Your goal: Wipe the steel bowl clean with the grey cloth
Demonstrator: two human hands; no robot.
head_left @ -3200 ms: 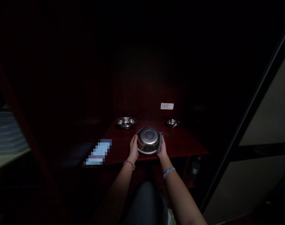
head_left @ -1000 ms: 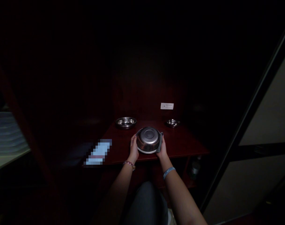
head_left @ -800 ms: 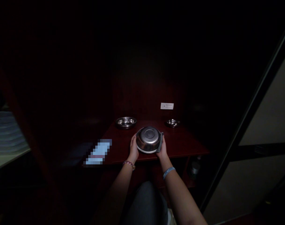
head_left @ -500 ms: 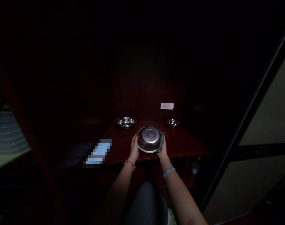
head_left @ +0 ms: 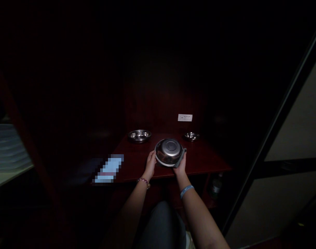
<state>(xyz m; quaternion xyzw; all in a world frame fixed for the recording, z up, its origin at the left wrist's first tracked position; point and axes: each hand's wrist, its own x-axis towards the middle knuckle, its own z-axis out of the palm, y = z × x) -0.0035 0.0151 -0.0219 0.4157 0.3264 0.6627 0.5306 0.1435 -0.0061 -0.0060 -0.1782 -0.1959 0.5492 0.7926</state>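
Note:
A shiny metal bowl [head_left: 169,152] is held with its base facing me, above the near part of the dark red desk. My left hand [head_left: 150,165] grips its left rim, fingers closed along the edge. On the opposite side my right hand [head_left: 181,166] is closed on a grey-green cloth [head_left: 180,159] pressed against the rim. The bowl's inside is hidden from me. Behind it to the left, a wide metal bowl [head_left: 139,136] rests on the desk. A smaller metal bowl [head_left: 191,136] stands at the back right.
The dark red desk [head_left: 204,159] has a wall behind it with a white socket plate [head_left: 185,117]. A pixelated bright patch [head_left: 109,169] covers the left front. Stacked plates [head_left: 9,148] stand far left. Under the desk at right is a bottle [head_left: 216,186].
The held bowl has shifted slightly right and tilted, and the cloth at its right side has moved with it. Both hands keep their hold; the bowls on the desk stay put.

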